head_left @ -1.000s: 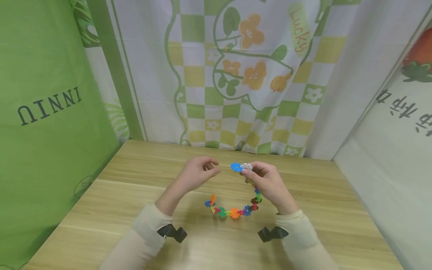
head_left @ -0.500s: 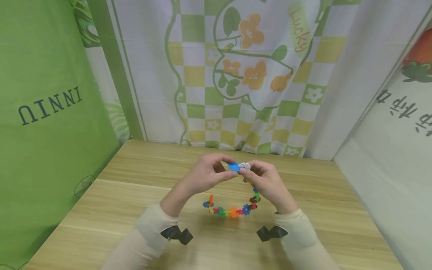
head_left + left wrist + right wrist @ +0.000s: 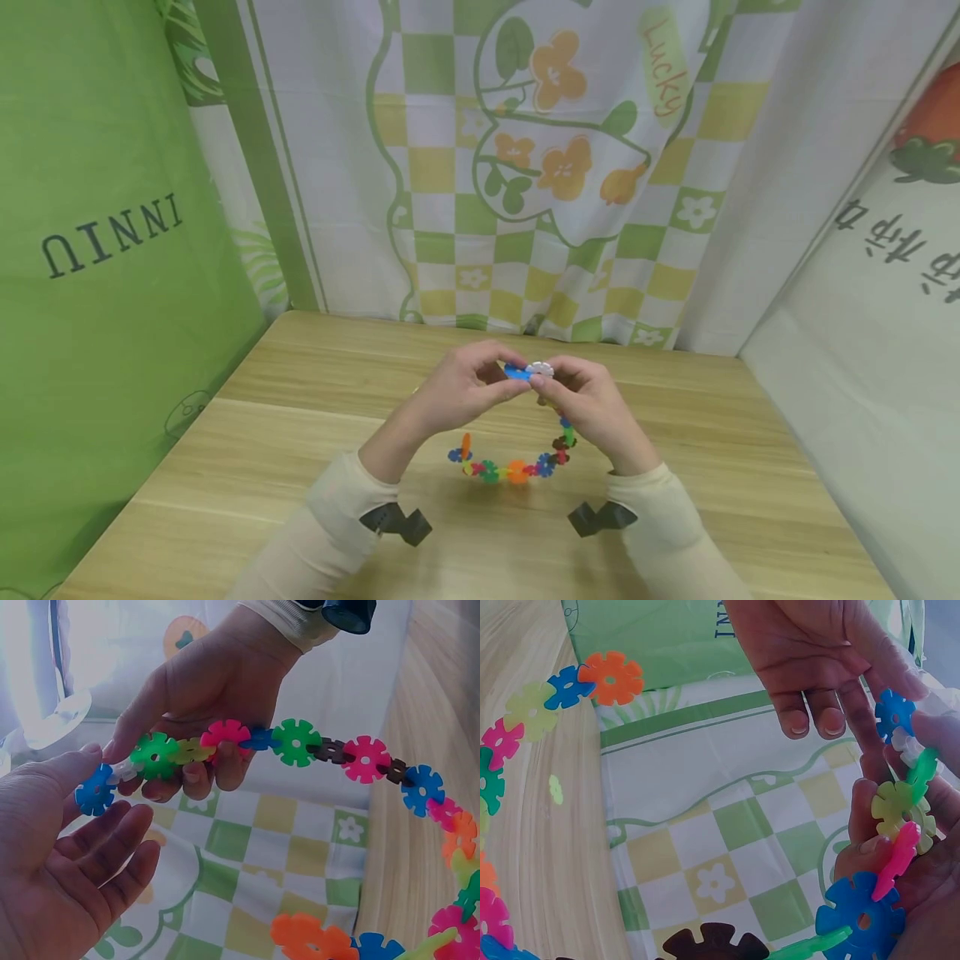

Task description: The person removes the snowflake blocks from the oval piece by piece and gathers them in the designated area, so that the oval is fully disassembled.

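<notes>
A chain of colourful notched plastic snowflake discs hangs in a loop below my hands in the head view. My left hand pinches the blue snowflake disc at its end between thumb and forefinger. My right hand grips the chain right beside it, at the white disc joined to the blue one. In the right wrist view a green disc, a yellow one and a pink one run along its curled fingers. The chain's other end carries an orange disc.
Below the hands is a wood-grain table. A small loose yellow piece lies on it. A checked, printed curtain hangs behind, a green cloth at left and a white one at right. Both wrists carry black cameras.
My left hand has moved right and taken hold of the blue disc, which has tilted slightly. The right hand and the hanging chain have shifted slightly left.
</notes>
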Motion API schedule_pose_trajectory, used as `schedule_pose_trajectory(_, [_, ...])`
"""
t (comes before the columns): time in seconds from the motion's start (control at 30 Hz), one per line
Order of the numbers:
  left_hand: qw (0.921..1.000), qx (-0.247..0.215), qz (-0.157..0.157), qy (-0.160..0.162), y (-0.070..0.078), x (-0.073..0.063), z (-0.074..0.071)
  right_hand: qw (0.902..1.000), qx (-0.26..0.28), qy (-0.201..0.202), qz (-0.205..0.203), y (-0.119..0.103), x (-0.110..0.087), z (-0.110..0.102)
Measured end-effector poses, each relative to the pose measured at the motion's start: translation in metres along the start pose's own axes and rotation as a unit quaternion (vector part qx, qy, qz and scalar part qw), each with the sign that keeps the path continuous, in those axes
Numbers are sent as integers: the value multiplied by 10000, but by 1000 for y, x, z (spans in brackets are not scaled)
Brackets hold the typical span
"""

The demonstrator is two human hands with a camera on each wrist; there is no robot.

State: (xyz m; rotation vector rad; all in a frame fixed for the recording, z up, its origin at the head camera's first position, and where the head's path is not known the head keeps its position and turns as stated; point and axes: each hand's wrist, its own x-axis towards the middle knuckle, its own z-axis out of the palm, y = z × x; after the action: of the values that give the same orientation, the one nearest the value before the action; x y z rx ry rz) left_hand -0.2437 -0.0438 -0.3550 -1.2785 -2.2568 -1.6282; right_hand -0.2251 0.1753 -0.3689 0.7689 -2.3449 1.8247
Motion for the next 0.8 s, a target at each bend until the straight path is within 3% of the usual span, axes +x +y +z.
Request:
schedule_pose_trajectory(0.57, [9994, -83, 282, 204, -5, -2, 0, 9995, 245, -100, -170, 2, 0, 0])
schedule_pose_trajectory(0.8, [9979, -82, 604, 238, -7, -2, -1, 9991, 254, -164, -312, 0, 0, -1])
